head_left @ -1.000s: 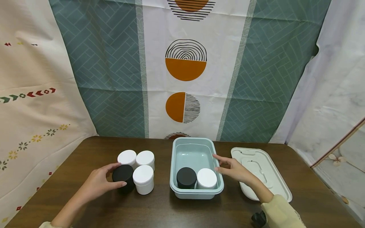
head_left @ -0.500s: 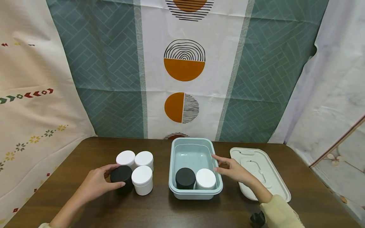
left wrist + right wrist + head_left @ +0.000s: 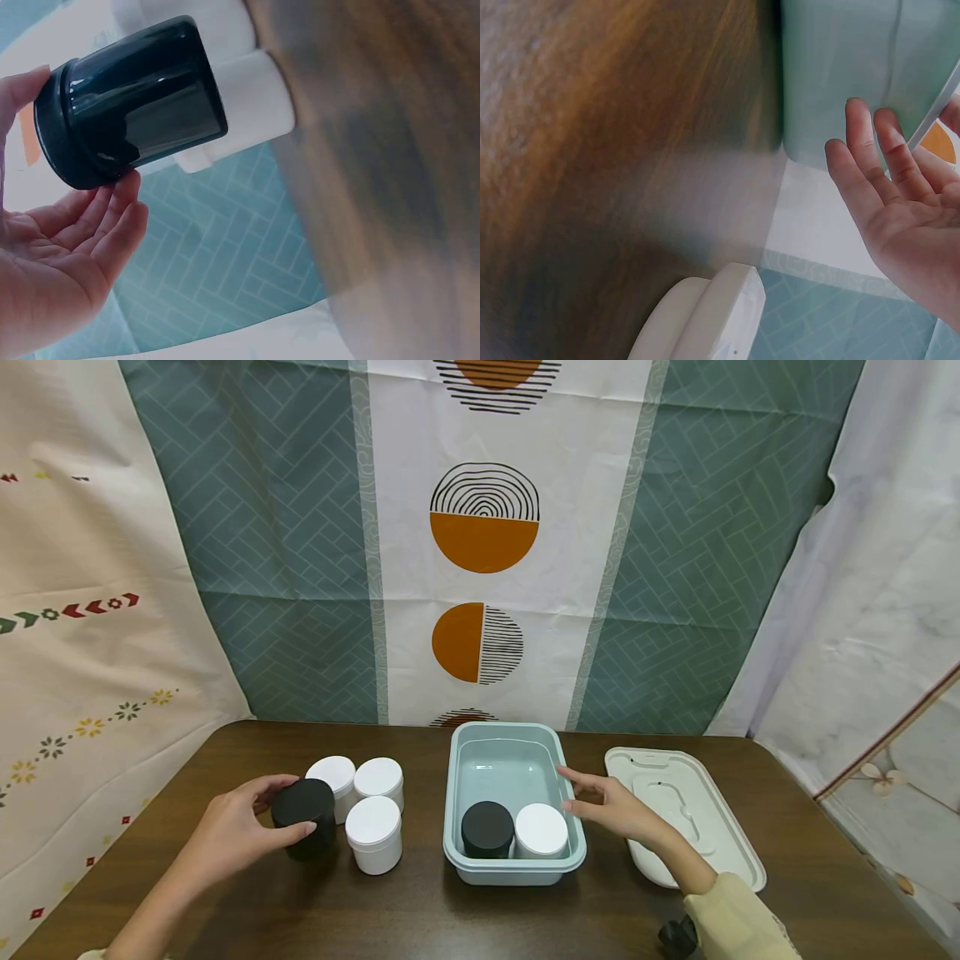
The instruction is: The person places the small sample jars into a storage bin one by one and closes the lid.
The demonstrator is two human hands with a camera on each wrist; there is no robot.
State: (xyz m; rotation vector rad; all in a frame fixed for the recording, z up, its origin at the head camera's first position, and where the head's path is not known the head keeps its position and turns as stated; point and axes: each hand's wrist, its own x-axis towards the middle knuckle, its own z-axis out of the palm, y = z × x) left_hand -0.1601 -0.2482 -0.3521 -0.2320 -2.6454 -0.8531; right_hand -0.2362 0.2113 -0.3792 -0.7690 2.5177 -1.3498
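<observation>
My left hand (image 3: 238, 833) grips a black lidded jar (image 3: 303, 818) between thumb and fingers around its lid. In the left wrist view the whole black jar (image 3: 139, 105) shows, held up off the table with its base pointing toward the wood. To its right stand three white lidded jars (image 3: 375, 837) in a cluster. My right hand (image 3: 611, 802) rests at the right rim of a light blue tub (image 3: 551, 743), fingers loosely extended against its side. Inside the tub's near end sit another black jar (image 3: 488, 830) and a white jar (image 3: 542, 832) side by side.
A white lid (image 3: 712, 810) lies flat on the dark wooden table (image 3: 405, 918), right of the tub and partly under my right forearm. A small black object (image 3: 678, 937) is beside the right sleeve. Patterned cloths (image 3: 300, 543) hang behind and at both sides.
The left hand has lifted the black jar and carried it slightly left, apart from the front white jar. The right hand has stayed at the tub's rim.
</observation>
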